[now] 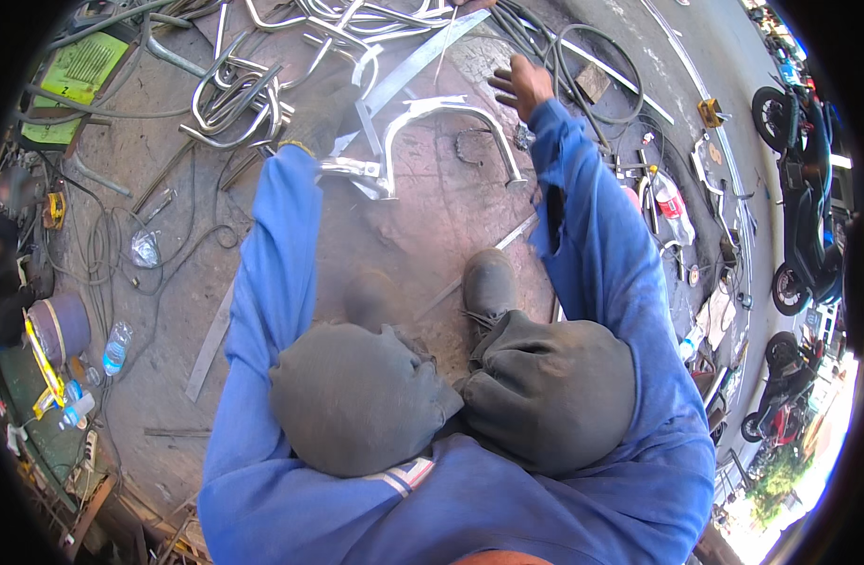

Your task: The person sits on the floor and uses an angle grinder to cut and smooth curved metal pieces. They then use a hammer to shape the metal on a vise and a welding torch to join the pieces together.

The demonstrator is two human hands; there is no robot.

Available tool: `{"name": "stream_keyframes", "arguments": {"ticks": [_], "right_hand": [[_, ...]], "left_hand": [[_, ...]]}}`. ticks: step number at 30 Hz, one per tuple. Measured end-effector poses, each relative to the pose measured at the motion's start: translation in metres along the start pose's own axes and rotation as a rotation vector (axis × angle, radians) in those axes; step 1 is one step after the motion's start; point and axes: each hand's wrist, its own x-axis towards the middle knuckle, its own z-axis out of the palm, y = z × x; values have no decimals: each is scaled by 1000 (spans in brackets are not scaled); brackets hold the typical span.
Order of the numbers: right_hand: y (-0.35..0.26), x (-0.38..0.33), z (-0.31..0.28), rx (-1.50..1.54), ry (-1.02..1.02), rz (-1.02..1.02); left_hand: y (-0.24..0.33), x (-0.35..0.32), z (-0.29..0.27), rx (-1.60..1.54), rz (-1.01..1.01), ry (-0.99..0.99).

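A worker in blue sleeves crouches on a stained concrete floor, boots planted just behind a bent chrome tube frame that lies arched on the ground between the two arms. The left hand, in a dark glove, is closed on the frame's near end, seemingly pinning it flat so it cannot rock or slide. The right hand is bare and spread wide, fingers splayed, hovering past the frame's far leg near a tangle of dark hoses; it holds nothing.

A flat metal strip runs diagonally under the frame's upper bend, and more bent chrome tubes are heaped to the left, touching one another. Cables snake across the floor on both sides, crowding the reach. A red-labelled plastic bottle lies to the right among scrap, a clear bottle and a yellow-rimmed bucket to the left. Parked motorcycles line the right edge.
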Motion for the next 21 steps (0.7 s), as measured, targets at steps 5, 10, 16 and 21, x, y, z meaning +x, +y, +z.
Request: {"name": "stream_keyframes", "arguments": {"ticks": [5,10,16,21], "right_hand": [[-18,39,50,163,-267,99],[-18,43,92,468,-380,221],[-23,12,90,626,-549,209],[-17,-20,53,499,-505,131]], "left_hand": [[-9,-24,-8,321,96,48],[-14,-27,-22,408,-11,150],[-6,-8,-13,465,4,158],[-4,11,18,566,-154,92]]}}
